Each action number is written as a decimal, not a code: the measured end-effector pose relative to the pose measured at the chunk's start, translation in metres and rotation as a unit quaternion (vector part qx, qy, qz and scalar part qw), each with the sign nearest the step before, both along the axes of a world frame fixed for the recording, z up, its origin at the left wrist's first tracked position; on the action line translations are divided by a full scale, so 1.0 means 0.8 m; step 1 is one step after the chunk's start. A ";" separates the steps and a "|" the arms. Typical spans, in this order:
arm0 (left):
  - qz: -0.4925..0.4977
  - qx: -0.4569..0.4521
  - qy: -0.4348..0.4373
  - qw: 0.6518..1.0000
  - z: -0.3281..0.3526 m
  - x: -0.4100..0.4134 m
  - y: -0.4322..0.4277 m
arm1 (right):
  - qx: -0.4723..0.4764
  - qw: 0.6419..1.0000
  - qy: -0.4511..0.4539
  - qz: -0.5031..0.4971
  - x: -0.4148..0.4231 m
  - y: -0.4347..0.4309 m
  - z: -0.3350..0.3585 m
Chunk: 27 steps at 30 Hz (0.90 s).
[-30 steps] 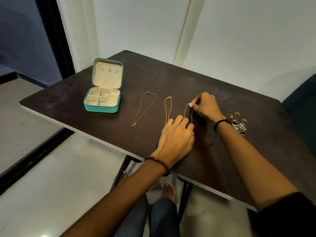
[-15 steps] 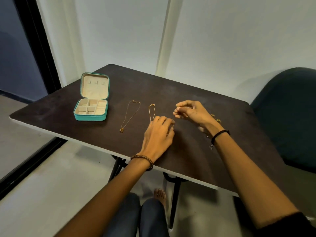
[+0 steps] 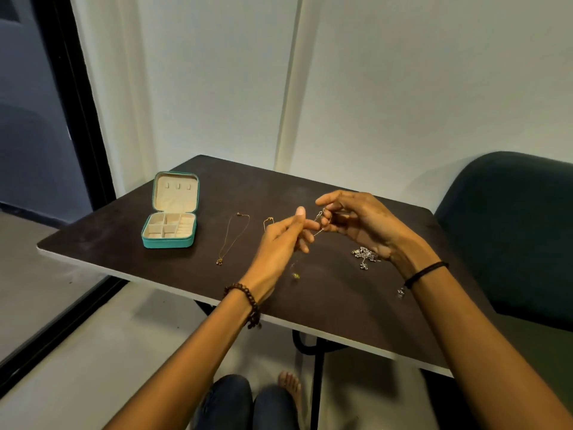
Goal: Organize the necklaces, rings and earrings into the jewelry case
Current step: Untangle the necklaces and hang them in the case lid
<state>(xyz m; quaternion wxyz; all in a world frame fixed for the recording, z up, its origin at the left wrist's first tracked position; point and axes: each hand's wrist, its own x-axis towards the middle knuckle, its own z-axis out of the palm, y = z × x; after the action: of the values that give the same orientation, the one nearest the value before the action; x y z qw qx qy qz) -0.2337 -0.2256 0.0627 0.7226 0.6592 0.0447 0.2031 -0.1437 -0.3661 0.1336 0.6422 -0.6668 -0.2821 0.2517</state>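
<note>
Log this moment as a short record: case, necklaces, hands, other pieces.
case: jewelry case open, lid upright, compartments look empty
loose necklaces: gold necklace flat on the table; second necklace partly hidden by left hand
held: third necklace, pinched between left hand and right hand
other: silvery pieces near the right wrist

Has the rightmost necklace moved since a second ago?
Yes, upward. It lay flat on the table beside the middle necklace; now the rightmost necklace hangs above the tabletop, pinched between the left hand and right hand.
</note>
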 end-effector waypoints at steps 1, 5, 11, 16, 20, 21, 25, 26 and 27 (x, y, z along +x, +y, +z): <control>-0.004 0.009 -0.010 1.000 0.003 -0.004 0.001 | 0.002 1.000 -0.001 0.003 -0.003 -0.002 0.003; -0.015 0.056 -0.036 0.998 0.014 -0.016 0.007 | -0.003 1.000 -0.005 0.011 -0.015 -0.009 0.012; -0.001 0.019 -0.046 0.999 0.023 -0.020 0.009 | -0.037 0.999 -0.033 0.014 -0.025 -0.011 0.018; -0.022 -0.015 -0.045 0.999 0.028 -0.019 0.009 | -0.107 0.986 -0.122 0.034 -0.033 -0.014 0.021; -0.027 -0.029 -0.030 0.999 0.022 -0.020 0.006 | -0.124 0.976 -0.179 -0.002 -0.032 -0.013 0.020; -0.028 -0.033 -0.025 0.999 0.017 -0.020 0.006 | -0.107 0.979 -0.170 -0.017 -0.030 -0.012 0.020; -0.029 -0.068 0.009 0.997 -0.008 -0.022 0.002 | -0.043 0.991 -0.109 -0.065 -0.021 -0.012 0.024; -0.027 -0.081 0.018 0.996 -0.014 -0.024 0.001 | -0.032 0.993 -0.093 -0.071 -0.018 -0.012 0.026; -0.023 -0.092 0.026 0.995 -0.020 -0.026 0.000 | -0.021 0.994 -0.077 -0.074 -0.014 -0.013 0.027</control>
<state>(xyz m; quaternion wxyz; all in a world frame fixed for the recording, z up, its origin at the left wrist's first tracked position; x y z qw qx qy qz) -0.2542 -0.2258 0.0465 0.7832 0.5960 0.0666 0.1640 -0.1552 -0.3768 0.1554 0.6215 -0.7163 -0.2753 0.1575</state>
